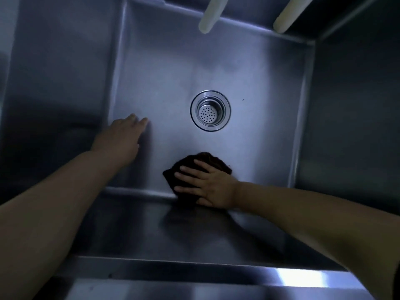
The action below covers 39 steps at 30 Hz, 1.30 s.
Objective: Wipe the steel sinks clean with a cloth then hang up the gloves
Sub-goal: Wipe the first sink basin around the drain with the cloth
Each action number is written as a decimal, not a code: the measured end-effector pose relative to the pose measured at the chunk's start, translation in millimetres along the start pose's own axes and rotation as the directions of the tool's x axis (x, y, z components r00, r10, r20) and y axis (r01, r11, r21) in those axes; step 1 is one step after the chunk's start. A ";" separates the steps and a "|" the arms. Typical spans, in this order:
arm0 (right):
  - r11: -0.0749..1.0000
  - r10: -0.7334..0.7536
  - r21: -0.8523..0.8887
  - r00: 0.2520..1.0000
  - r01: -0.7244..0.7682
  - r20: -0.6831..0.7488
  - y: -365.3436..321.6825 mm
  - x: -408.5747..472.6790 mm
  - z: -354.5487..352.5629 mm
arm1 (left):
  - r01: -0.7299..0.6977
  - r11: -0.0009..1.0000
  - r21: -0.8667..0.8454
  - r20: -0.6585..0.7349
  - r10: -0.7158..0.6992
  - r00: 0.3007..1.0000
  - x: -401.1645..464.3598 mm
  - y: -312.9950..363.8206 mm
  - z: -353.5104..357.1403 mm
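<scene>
my right hand (211, 187) lies flat, fingers spread, pressing the dark cloth (201, 167) into the sink (164, 79) floor at lower centre; my left hand (122, 137) is open, holding nothing (bracing, i think). i'd keep overlapping strokes toward the drain (210, 110).

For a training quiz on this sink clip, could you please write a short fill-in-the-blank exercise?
1. The right hand presses a dark ____ onto the sink floor.
2. The left hand holds ____.
3. The round, perforated ____ sits in the middle of the floor.
4. Two pale ____ hang over the far edge.

Missing words: cloth; nothing; drain; tubes
</scene>
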State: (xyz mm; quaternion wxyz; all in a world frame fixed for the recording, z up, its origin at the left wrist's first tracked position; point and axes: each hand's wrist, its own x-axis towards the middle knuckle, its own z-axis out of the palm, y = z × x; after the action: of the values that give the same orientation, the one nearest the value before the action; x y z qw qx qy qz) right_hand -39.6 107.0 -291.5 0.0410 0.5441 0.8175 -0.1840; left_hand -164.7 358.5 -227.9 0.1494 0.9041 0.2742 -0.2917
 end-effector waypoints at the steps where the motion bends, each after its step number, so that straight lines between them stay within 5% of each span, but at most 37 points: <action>1: 0.999 0.018 -0.028 1.000 -0.018 0.019 4.8 -22.0 3.7 | -0.005 1.000 0.007 0.003 0.005 1.000 -0.8 1.8 1.2; 7: 0.953 0.292 -0.151 0.929 -0.263 0.229 30.7 -118.6 -1.8 | -0.131 0.990 0.048 0.051 0.128 0.990 -0.4 15.2 7.3; 12: 0.738 0.663 -0.173 0.652 -0.653 0.368 44.0 -148.7 4.0 | -0.176 0.981 0.081 0.077 0.170 0.982 -1.3 22.7 9.0; 17: 0.468 0.855 0.036 0.462 -0.883 0.235 40.4 -102.0 6.6 | -0.182 0.976 0.120 0.093 0.172 0.981 -0.6 24.8 8.5; 25: 0.120 0.983 0.218 0.146 -0.969 0.109 131.1 -12.6 -17.6 | -0.180 0.952 0.247 0.102 0.159 0.982 7.0 31.4 6.8; 27: 0.140 0.984 0.223 0.162 -0.965 0.080 161.8 -0.6 -28.7 | -0.165 0.948 0.274 0.118 0.137 0.984 14.7 31.8 3.5; 32: 0.443 0.894 0.142 0.448 -0.885 0.007 209.9 -1.7 -44.2 | -0.183 0.921 0.345 0.129 0.146 0.981 33.8 38.4 0.4; 39: 0.611 0.792 0.060 0.608 -0.790 -0.053 136.0 -28.4 -21.4 | -0.098 0.945 0.313 0.128 0.060 0.990 41.7 45.3 7.5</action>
State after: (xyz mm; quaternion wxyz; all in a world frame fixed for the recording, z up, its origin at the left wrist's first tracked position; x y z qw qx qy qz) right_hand 97.8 135.8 -298.9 0.0794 0.8558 0.4917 -0.1395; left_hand -113.4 335.9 -254.1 0.0291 0.9080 0.1779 -0.3782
